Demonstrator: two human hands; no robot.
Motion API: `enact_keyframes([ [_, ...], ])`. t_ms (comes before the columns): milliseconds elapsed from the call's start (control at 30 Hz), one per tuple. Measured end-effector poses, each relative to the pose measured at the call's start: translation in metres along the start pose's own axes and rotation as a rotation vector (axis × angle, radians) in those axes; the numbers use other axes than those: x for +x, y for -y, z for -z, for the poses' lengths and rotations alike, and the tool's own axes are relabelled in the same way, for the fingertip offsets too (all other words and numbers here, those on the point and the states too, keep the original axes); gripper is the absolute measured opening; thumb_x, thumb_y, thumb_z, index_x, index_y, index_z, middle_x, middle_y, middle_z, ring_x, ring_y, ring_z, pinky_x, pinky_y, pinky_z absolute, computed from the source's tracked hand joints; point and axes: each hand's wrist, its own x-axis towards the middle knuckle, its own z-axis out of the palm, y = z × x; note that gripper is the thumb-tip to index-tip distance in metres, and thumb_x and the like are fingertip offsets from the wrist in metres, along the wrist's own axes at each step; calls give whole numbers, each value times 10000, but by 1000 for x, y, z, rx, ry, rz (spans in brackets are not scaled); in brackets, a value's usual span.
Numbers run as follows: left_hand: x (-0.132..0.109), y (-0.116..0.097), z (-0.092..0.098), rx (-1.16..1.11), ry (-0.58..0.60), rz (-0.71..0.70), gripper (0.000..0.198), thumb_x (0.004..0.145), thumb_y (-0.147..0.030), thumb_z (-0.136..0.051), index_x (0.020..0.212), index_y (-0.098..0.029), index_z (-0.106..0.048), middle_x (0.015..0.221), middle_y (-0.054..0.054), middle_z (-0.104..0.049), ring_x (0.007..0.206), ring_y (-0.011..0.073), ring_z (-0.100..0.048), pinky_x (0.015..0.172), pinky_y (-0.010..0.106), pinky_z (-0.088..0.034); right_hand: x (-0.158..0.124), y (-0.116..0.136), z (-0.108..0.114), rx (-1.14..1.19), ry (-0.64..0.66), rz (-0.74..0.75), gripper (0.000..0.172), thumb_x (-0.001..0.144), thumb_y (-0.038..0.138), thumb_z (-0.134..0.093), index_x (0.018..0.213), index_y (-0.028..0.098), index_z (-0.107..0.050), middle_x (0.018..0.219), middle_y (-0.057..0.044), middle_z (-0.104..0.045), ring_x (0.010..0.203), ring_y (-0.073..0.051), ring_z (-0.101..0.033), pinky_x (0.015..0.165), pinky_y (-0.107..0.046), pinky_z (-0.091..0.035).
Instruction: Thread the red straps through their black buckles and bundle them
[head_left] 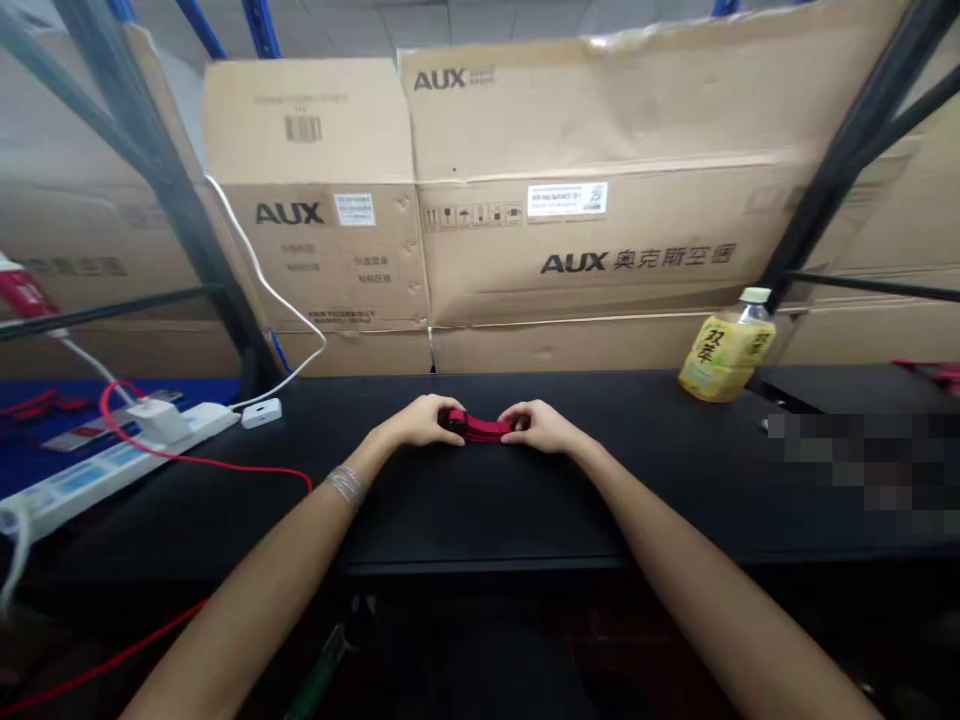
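A small bundle of red strap (pixel 484 430) with a black part at its left end lies at the middle of the black table (pixel 487 510). My left hand (pixel 430 421) pinches the black end between thumb and fingers. At the other end, my right hand (pixel 541 427) grips the red strap with bent fingers. Between the two hands the strap shows as stacked layers.
A yellow-labelled bottle (pixel 727 348) stands at the back right. On the left lie a white power strip (pixel 112 465), a small white box (pixel 262 413) and a red cable (pixel 225 465). Cardboard boxes (pixel 600 290) line the back, between dark metal posts.
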Motion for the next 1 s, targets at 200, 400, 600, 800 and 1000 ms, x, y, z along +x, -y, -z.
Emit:
enact_keyframes([
  [200,2,3,0,27,-12,84,492,539,-486,-711,899,-157,-642,745,11,-609,673,161,-531,581,234,-366,2,-2,-1,8,5,-4,339,641,266,-716,948,127,-678,686,-20,-618,596,-107,-514,565,-216,-400],
  [400,3,1,1,48,4,88,493,538,-501,-698,888,-157,-648,719,8,-613,631,157,-521,552,235,-350,2,-2,2,4,33,-6,337,663,270,-702,963,121,-678,720,-36,-634,603,-106,-518,560,-213,-401],
  [600,3,1,1,67,12,56,460,568,-492,-677,882,-157,-648,729,8,-610,643,152,-514,567,229,-342,3,-3,1,24,30,23,399,671,257,-700,1041,118,-650,748,-39,-628,625,-106,-519,585,-214,-415],
  [800,4,2,1,56,18,57,422,571,-488,-675,832,-157,-645,683,-3,-591,613,144,-492,541,224,-324,2,-4,2,28,45,45,418,667,255,-701,1050,98,-644,730,-38,-623,627,-112,-523,594,-222,-415],
  [1000,3,0,1,26,32,85,440,549,-490,-672,838,-159,-655,662,-6,-585,613,149,-502,543,228,-334,3,-5,3,1,57,28,415,658,265,-709,1045,126,-651,703,-19,-607,617,-106,-510,582,-213,-405],
])
